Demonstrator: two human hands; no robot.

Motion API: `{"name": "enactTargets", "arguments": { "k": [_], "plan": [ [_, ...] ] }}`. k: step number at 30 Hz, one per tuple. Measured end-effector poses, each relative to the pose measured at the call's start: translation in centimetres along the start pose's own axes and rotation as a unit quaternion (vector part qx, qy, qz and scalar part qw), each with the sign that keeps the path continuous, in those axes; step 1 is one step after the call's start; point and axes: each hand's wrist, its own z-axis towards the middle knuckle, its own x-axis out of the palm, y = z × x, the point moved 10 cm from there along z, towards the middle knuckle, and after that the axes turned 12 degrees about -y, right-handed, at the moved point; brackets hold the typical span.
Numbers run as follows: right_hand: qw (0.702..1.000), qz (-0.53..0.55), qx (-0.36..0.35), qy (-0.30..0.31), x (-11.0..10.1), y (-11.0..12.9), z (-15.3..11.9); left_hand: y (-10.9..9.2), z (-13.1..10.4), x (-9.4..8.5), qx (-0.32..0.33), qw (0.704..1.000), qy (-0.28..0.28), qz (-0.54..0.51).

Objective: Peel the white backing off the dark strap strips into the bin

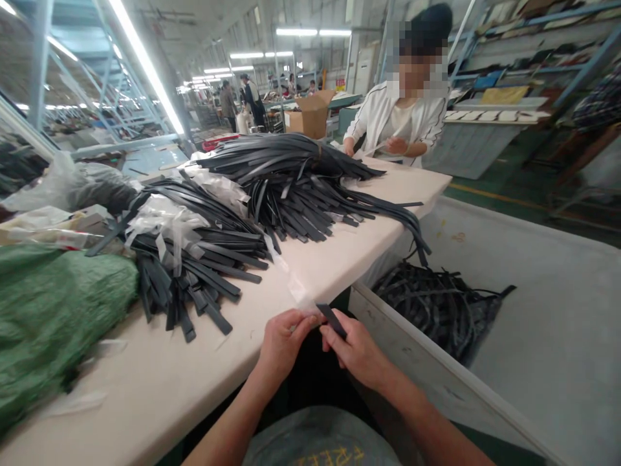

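My right hand [356, 349] is closed round the end of a flat black strap [332, 318], just off the table's front edge. Beside it, almost touching, my left hand [284, 343] pinches the near end of a whitish, translucent strip [295, 285]. That strip runs back over the table toward the piles. Exactly how the strip and the strap meet between my fingertips is hidden. Close ahead lie a near bundle of black straps [208, 259], with crumpled white plastic [167, 223] on it, and a larger bundle [291, 168] behind.
The pale table [194, 375] slants across the view. A green woven sack [63, 317] covers its left end. To the right stands a big white bin [548, 310] with black straps [436, 304] inside. Across the table, a person in a white jacket [378, 126] handles a pale strip.
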Motion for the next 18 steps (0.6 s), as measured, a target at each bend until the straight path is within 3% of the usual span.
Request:
{"name": "enactTargets", "arguments": {
  "k": [3, 8, 12, 18],
  "plan": [
    [0.999, 0.038, 0.026, 0.003, -0.9, -0.8, -1.4, 1.6, 0.6, 0.4, -0.120, 0.983, -0.018, -0.140],
    [0.995, 0.013, 0.086, 0.056, 0.0, -3.2, -4.6, 2.8, 0.0, 3.0, -0.244, 0.902, -0.003, -0.356],
    [0.991, -0.026, 0.100, 0.086, 1.5, -3.6, -5.5, 4.1, -0.8, 4.0, -0.304, 0.866, -0.030, -0.397],
    [0.993, -0.043, 0.083, 0.067, 1.9, -3.2, -4.0, 5.0, -1.8, 4.7, -0.336, 0.854, -0.018, -0.397]
  ]
}}
